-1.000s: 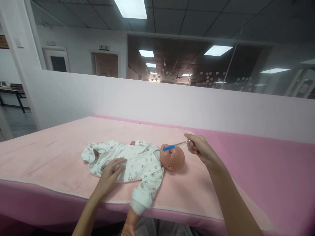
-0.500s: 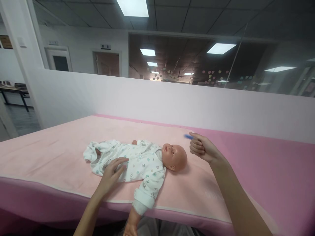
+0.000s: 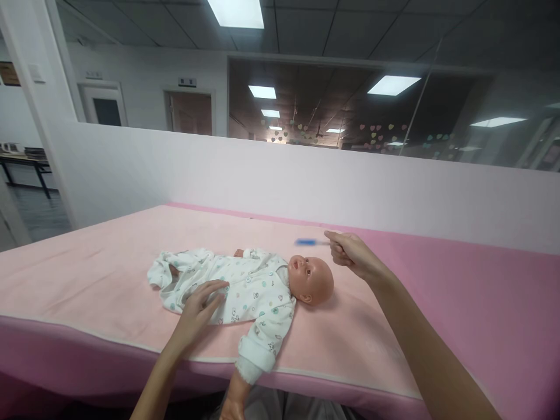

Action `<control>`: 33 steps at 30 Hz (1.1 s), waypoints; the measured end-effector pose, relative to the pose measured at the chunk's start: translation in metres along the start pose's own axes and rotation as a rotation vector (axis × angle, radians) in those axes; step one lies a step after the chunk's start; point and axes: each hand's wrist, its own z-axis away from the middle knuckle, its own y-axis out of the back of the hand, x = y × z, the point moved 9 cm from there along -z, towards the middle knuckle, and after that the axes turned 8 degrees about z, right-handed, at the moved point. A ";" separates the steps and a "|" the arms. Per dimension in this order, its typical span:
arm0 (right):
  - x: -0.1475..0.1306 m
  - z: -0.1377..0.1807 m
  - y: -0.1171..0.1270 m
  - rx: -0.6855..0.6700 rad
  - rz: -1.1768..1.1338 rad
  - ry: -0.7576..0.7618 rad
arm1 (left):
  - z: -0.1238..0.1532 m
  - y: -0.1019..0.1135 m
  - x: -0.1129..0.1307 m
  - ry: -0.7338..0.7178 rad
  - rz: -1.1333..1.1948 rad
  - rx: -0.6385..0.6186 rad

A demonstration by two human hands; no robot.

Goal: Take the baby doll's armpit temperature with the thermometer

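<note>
A baby doll (image 3: 310,281) lies on its back in a white printed sleepsuit (image 3: 245,286), its head to the right and one arm hanging over the front edge. My left hand (image 3: 203,303) rests on the sleepsuit at the doll's belly, fingers loosely spread and holding nothing. Beyond the doll's head, my right hand (image 3: 347,251) is raised with its fingers closed on the end of a thin rod. The rod's blue end (image 3: 306,242) points left, above the mat. Motion blurs it, so I cannot make out its exact kind.
A pale peach mat (image 3: 109,274) covers much of the pink padded surface (image 3: 494,286). Behind it runs a low white wall (image 3: 280,181) with glass above. At the far left stands a dark-legged table (image 3: 28,160).
My right hand has swung slightly left, and the rod with the blue end now reaches farther left and shows more of its length. My left hand and the doll stay put.
</note>
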 end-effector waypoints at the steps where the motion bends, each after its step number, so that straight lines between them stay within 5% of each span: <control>1: -0.001 0.001 -0.002 -0.023 -0.014 -0.008 | 0.000 0.000 0.000 0.003 0.004 0.001; 15: -0.001 0.016 0.006 0.080 -0.013 -0.037 | 0.001 0.000 0.001 0.004 0.007 -0.006; 19: 0.032 0.070 0.021 0.413 0.237 -0.006 | 0.000 0.000 -0.002 -0.020 -0.014 0.004; 25: 0.069 0.159 0.001 0.915 0.655 0.062 | 0.000 0.002 -0.003 -0.025 -0.042 0.023; 33: 0.080 0.149 -0.075 0.573 1.000 0.248 | 0.001 0.002 -0.003 0.005 -0.031 0.011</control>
